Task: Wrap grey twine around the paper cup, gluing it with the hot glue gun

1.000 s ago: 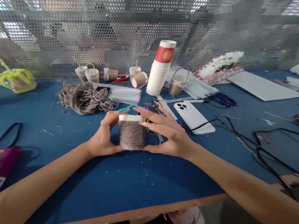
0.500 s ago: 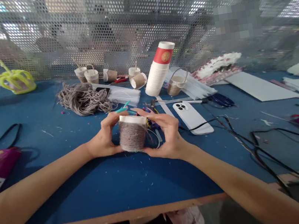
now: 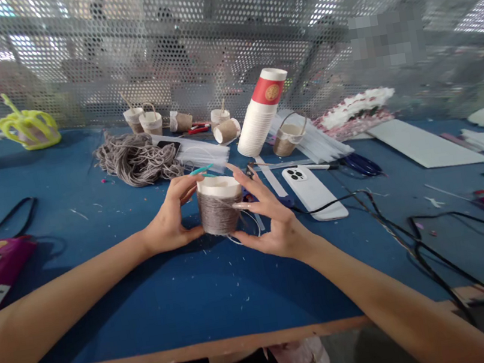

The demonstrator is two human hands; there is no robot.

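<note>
Between my two hands is a paper cup (image 3: 220, 212) wrapped in grey-brown yarn, its white rim bare at the top. My left hand (image 3: 169, 216) grips the cup's left side, thumb low and fingers near the rim. On the other side my right hand (image 3: 275, 219) has its fingers against the cup near the rim and the thumb at its lower edge. Just behind the cup lie small dark items, partly hidden by my fingers. A white phone (image 3: 314, 192) rests to the right of my right hand.
A heap of grey yarn (image 3: 136, 158) lies behind my left hand. A leaning stack of paper cups (image 3: 261, 112) stands at the back, beside several small wrapped cups. Black cables (image 3: 394, 225) cross the right side; a magenta power strip (image 3: 5, 271) sits at left.
The wrapped cup has tilted and turned slightly, showing more of its open top, and has risen a little. My right fingers have shifted along its side.
</note>
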